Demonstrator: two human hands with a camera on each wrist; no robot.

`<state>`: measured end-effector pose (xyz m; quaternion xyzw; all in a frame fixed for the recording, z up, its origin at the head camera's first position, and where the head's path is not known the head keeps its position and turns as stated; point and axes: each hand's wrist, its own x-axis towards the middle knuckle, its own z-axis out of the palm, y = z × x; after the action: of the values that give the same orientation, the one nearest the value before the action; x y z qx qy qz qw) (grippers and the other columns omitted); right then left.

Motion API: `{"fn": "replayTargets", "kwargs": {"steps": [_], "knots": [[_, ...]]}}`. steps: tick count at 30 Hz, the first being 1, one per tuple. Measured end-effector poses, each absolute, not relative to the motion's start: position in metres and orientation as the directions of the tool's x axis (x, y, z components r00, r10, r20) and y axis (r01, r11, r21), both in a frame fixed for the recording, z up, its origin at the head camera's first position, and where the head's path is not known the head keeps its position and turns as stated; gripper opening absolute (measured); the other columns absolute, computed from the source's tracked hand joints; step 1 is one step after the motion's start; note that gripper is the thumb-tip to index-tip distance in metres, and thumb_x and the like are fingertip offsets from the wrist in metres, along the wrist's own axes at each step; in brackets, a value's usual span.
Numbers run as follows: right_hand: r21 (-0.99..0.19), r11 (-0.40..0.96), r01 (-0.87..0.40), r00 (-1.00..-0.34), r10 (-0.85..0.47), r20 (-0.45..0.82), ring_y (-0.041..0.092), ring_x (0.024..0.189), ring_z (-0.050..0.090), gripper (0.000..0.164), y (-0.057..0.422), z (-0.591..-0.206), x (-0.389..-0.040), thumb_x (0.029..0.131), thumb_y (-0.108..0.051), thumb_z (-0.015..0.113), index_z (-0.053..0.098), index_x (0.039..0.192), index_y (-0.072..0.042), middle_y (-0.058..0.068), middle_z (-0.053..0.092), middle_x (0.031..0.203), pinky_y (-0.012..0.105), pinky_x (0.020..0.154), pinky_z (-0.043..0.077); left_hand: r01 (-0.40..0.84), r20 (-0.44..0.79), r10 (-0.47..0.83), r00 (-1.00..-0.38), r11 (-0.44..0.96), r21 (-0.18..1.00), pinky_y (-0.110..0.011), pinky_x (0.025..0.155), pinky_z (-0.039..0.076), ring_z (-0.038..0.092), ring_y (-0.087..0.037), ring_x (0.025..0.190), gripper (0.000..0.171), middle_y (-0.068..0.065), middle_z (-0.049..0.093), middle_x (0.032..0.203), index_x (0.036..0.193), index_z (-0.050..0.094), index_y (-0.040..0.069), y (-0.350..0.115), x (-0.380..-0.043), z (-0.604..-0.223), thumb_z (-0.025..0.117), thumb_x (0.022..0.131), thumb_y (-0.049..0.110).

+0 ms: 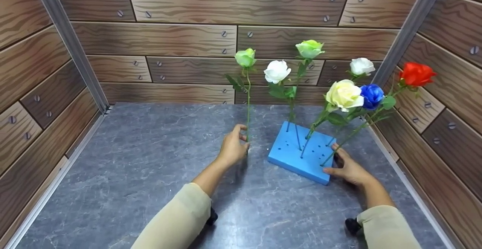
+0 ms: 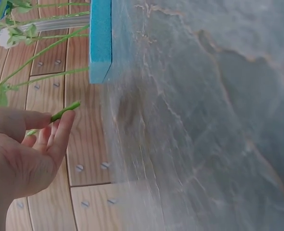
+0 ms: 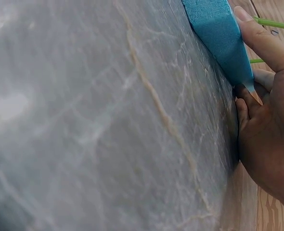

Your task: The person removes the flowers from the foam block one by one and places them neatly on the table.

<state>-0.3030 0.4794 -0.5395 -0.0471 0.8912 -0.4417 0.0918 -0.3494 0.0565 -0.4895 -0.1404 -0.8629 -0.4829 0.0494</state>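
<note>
My left hand (image 1: 232,147) pinches the thin stem of a light green artificial rose (image 1: 245,57), which stands upright just left of the blue foam block (image 1: 282,156). In the left wrist view the cut end of the stem (image 2: 66,110) pokes out past the thumb and fingers, above the tabletop. At the block's right edge, my right hand (image 1: 350,169) grips it, thumb on top and fingers along the side. Out of the block rise a white rose (image 1: 277,72), another green rose (image 1: 309,49), a yellow rose (image 1: 343,95), a blue rose (image 1: 372,96), a second white rose (image 1: 362,66) and a leaning red rose (image 1: 417,74).
The block lies flat on a grey marbled tabletop (image 1: 131,158), and several small holes show in its top. Wood-patterned walls (image 1: 180,40) enclose the back and sides, with metal corner posts (image 1: 71,42). The red rose leans near the right wall.
</note>
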Motion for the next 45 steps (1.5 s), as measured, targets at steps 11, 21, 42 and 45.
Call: {"fn": "replayTargets", "kwargs": {"steps": [11, 21, 42, 45], "knots": [[-0.797, 0.604, -0.006, -0.977, -0.173, -0.124, 0.063, 0.162, 0.002, 0.119, 0.480, -0.540, -0.303, 0.096, -0.027, 0.085, -0.003, 0.173, -0.001, 0.031, -0.014, 0.179, 0.074, 0.133, 0.015, 0.278, 0.190, 0.223, -0.956, 0.492, 0.825, -0.030, 0.075, 0.066, 0.077, -0.029, 0.097, 0.054, -0.016, 0.074, 0.117, 0.143, 0.057, 0.004, 0.051, -0.331, -0.490, 0.076, 0.094, -0.008], [-0.807, 0.589, -0.037, -0.978, -0.188, -0.092, 0.063, 0.162, 0.001, 0.117, 0.480, -0.540, -0.303, 0.096, -0.021, 0.085, 0.000, 0.172, 0.004, 0.032, -0.014, 0.178, 0.072, 0.133, 0.013, 0.292, 0.187, 0.258, -0.948, 0.463, 0.837, -0.033, 0.085, 0.068, 0.078, -0.032, 0.099, 0.054, -0.016, 0.070, 0.120, 0.142, 0.057, 0.003, 0.049, -0.312, -0.490, 0.077, 0.093, -0.008], [-0.793, 0.609, -0.005, -0.976, -0.175, -0.129, 0.064, 0.161, 0.002, 0.120, 0.480, -0.540, -0.304, 0.097, -0.026, 0.085, -0.004, 0.173, -0.001, 0.033, -0.016, 0.178, 0.073, 0.132, 0.019, 0.110, -0.015, 0.314, -0.949, 0.376, 0.920, -0.030, 0.067, 0.067, 0.075, -0.024, 0.100, 0.058, -0.018, 0.063, 0.125, 0.147, 0.052, 0.005, 0.041, -0.284, -0.496, 0.074, 0.095, -0.006], [-0.790, 0.613, -0.008, -0.976, -0.177, -0.127, 0.065, 0.161, 0.002, 0.120, 0.480, -0.539, -0.304, 0.097, -0.027, 0.084, -0.004, 0.173, -0.001, 0.033, -0.015, 0.178, 0.074, 0.131, 0.019, 0.080, -0.046, 0.321, -0.946, 0.368, 0.926, -0.030, 0.068, 0.067, 0.075, -0.023, 0.097, 0.059, -0.017, 0.062, 0.125, 0.147, 0.051, 0.004, 0.042, -0.281, -0.498, 0.074, 0.094, -0.008]]}}
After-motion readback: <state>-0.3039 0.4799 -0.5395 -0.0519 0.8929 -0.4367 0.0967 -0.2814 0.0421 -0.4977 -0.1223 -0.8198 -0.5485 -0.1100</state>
